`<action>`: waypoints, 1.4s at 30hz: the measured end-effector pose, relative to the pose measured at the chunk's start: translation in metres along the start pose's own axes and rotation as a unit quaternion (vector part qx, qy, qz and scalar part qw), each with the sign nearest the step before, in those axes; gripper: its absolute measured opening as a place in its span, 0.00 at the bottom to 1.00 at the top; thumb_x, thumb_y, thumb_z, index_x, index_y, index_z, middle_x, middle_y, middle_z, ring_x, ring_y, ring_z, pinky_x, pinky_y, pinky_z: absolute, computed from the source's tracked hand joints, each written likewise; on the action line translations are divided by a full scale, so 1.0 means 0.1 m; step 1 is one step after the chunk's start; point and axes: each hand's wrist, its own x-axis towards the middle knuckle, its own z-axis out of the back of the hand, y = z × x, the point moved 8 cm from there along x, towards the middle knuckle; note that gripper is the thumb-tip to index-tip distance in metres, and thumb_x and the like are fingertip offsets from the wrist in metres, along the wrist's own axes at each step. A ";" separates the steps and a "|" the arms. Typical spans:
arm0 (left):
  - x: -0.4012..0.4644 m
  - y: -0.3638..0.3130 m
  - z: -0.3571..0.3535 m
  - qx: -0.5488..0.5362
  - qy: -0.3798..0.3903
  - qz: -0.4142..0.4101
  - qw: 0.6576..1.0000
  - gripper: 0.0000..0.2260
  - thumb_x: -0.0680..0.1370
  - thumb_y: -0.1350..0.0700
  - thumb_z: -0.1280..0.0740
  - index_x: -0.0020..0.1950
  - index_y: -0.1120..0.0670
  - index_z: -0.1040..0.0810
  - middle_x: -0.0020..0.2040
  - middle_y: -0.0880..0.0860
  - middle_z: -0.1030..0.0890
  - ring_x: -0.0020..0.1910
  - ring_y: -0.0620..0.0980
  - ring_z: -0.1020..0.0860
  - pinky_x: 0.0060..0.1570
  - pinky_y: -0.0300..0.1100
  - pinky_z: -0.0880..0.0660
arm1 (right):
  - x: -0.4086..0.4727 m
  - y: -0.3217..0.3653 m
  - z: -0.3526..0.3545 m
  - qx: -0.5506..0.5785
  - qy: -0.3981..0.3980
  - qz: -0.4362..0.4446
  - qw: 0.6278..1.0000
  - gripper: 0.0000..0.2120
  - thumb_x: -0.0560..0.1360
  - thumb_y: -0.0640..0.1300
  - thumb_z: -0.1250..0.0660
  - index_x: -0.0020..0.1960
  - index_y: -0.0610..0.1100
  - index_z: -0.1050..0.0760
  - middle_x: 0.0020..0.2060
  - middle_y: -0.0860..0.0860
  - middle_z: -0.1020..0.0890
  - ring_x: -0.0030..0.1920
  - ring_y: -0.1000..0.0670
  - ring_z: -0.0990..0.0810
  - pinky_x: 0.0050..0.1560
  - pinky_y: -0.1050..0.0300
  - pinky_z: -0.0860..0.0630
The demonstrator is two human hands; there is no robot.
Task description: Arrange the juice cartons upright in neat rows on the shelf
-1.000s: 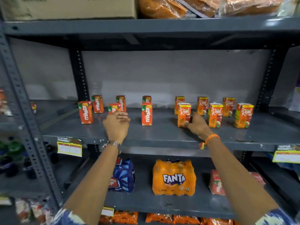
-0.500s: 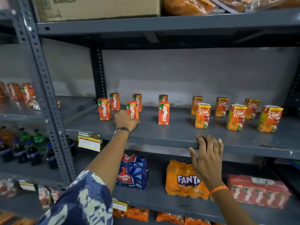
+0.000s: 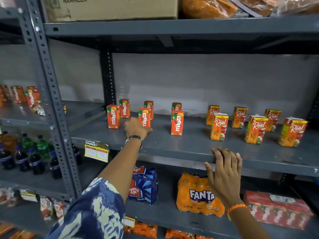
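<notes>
Several orange-red Maaza cartons stand upright in two loose rows on the left half of the grey shelf; one stands at the front middle. Several orange Real cartons stand upright in two rows on the right half. My left hand reaches onto the shelf and wraps the base of a front-row Maaza carton, hiding its lower left corner. My right hand lies with spread fingers against the shelf's front edge, below the Real cartons, holding nothing.
A perforated steel post bounds the shelf on the left, with a price tag beside it. On the shelf below sit a Thums Up pack, a Fanta pack and a red Maaza case. A cardboard box sits above.
My right hand has left the front Real carton and dropped to the shelf's front edge. My left hand stays at the same Maaza carton. The view has shifted left.
</notes>
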 end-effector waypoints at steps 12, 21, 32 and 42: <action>0.05 0.28 0.68 -0.196 -0.183 -0.021 0.963 0.45 0.57 0.31 0.22 0.64 0.56 0.31 0.63 0.53 0.30 0.61 0.51 0.30 0.66 0.47 0.32 | 0.00 -0.02 -0.03 0.001 0.013 0.003 1.000 0.27 0.81 0.59 0.47 0.69 0.42 0.29 0.66 0.43 0.26 0.70 0.39 0.30 0.80 0.44 0.50; 0.55 0.58 0.71 -0.019 -0.117 0.051 0.992 0.37 0.69 0.55 0.22 0.69 0.69 0.37 0.66 0.68 0.29 0.66 0.66 0.29 0.65 0.56 0.30 | 0.00 -0.03 -0.09 0.004 0.007 -0.007 1.000 0.27 0.80 0.60 0.48 0.68 0.42 0.29 0.65 0.42 0.25 0.69 0.38 0.29 0.79 0.41 0.48; 0.60 0.61 0.66 0.038 -0.105 0.033 0.993 0.27 0.72 0.56 0.25 0.64 0.66 0.31 0.61 0.67 0.23 0.61 0.67 0.23 0.56 0.56 0.25 | 0.00 -0.03 -0.09 0.008 -0.005 0.001 1.000 0.27 0.80 0.59 0.46 0.69 0.42 0.29 0.66 0.43 0.26 0.69 0.39 0.29 0.80 0.43 0.49; 0.56 0.63 0.65 0.019 -0.083 0.048 0.995 0.32 0.70 0.51 0.23 0.65 0.65 0.32 0.62 0.66 0.24 0.62 0.66 0.25 0.58 0.56 0.26 | -0.01 -0.02 -0.07 0.007 -0.012 0.013 1.000 0.27 0.81 0.60 0.49 0.70 0.43 0.30 0.66 0.43 0.26 0.69 0.39 0.30 0.79 0.41 0.47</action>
